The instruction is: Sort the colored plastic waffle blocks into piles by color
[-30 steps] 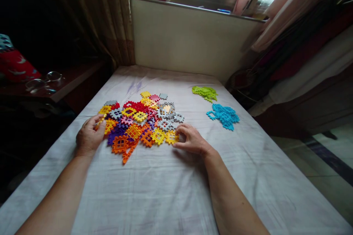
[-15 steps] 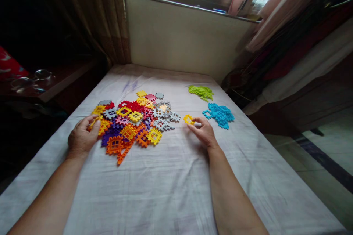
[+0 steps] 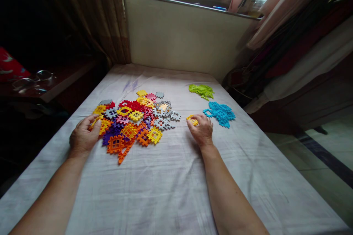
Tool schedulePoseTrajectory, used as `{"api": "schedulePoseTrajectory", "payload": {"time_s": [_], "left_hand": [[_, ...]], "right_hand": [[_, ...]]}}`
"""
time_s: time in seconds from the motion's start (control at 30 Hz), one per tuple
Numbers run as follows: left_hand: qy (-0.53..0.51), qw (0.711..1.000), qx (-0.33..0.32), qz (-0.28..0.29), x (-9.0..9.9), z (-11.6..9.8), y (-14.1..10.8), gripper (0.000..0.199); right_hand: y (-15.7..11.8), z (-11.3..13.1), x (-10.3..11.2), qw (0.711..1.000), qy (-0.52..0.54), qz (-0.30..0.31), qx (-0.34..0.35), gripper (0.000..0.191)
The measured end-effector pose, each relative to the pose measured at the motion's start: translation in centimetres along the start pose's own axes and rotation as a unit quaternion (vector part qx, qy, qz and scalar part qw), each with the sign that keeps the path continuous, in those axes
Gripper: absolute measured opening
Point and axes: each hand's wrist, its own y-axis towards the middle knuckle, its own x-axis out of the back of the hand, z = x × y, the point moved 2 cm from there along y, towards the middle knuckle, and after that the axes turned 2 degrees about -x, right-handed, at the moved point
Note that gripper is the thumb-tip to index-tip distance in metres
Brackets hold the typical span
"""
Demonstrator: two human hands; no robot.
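Note:
My left hand (image 3: 84,134) is closed on a yellow interlocking tile (image 3: 96,121) at the left edge of a mixed pile. That pile holds orange, purple, red, pink, grey and yellow notched plastic tiles, among them an orange window tile (image 3: 115,144) and a grey window tile (image 3: 161,123). To the right of the pile, my right hand (image 3: 202,128) grips another yellow tile (image 3: 193,120) just over the sheet, its fingers covering part of it. Close by on the right lies a heap of blue tiles (image 3: 221,114), with green tiles (image 3: 201,91) behind it.
Everything lies on a pale checked cloth (image 3: 154,191). A wall and window sill (image 3: 187,4) stand at the far end. Eyeglasses (image 3: 44,75) rest on a dark side table at left. Clothes (image 3: 292,77) hang along the right side.
My right hand has turned palm-down over its yellow tile, hiding more of it. The left hand keeps its grip in nearly the same place.

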Motion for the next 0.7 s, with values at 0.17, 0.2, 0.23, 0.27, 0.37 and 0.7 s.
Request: {"api": "schedulePoseTrajectory", "payload": {"time_s": [0.17,0.2,0.23,0.27,0.37,0.7], "left_hand": [[-0.002,1.0,0.004,0.003,0.1,-0.1,0.0,0.042],[0.0,1.0,0.007,0.004,0.1,-0.1,-0.1,0.042],[0.002,1.0,0.009,0.004,0.1,-0.1,-0.1,0.041],[0.003,1.0,0.01,0.005,0.1,-0.2,-0.1,0.041],[0.007,1.0,0.014,0.01,0.1,-0.3,0.0,0.041],[0.013,1.0,0.006,0.006,-0.1,-0.1,0.0,0.041]], "right_hand": [[-2.4,5.8,-0.8,0.972,0.089,0.086,0.2,0.013],[-2.9,6.7,-1.0,0.961,0.096,0.111,0.233,0.015],[-3.3,7.4,-1.1,0.952,0.098,0.133,0.257,0.019],[-3.7,8.0,-1.1,0.945,0.095,0.149,0.274,0.024],[-4.3,8.6,-1.2,0.935,0.07,0.178,0.298,0.036],[-3.7,7.8,-1.1,0.938,0.132,0.077,0.312,0.015]]}}
